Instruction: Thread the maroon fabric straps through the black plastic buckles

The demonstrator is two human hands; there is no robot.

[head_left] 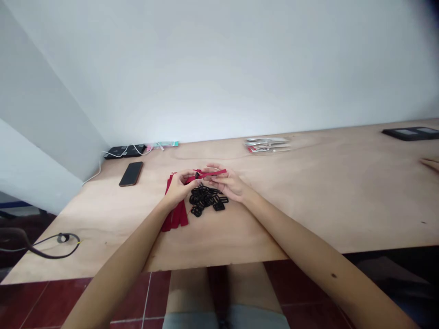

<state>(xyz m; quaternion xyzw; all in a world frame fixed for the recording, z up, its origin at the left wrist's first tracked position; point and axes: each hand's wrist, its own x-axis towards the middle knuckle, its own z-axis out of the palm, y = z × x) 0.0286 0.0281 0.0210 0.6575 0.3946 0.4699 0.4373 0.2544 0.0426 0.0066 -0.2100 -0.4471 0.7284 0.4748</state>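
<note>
At a plywood table [308,205], seen from the head camera, the left hand [178,185] and right hand [228,185] pinch a red strap [214,173] in closed fingers, just above a pile of black buckles [206,198]. More red straps [176,217] lie just beside the pile, and a phone [131,173] rests farther left.

My left grip [180,185] covers one end of the red strap [211,174], and the small black piece [196,175] at its fingertips is too small for me to make out. The wrist behind that grip hides part of the red pile [175,218]. Far right of my right grip [229,185], another person's hand [430,163] and a dark tray [411,133] are cut off by the edge.
</note>
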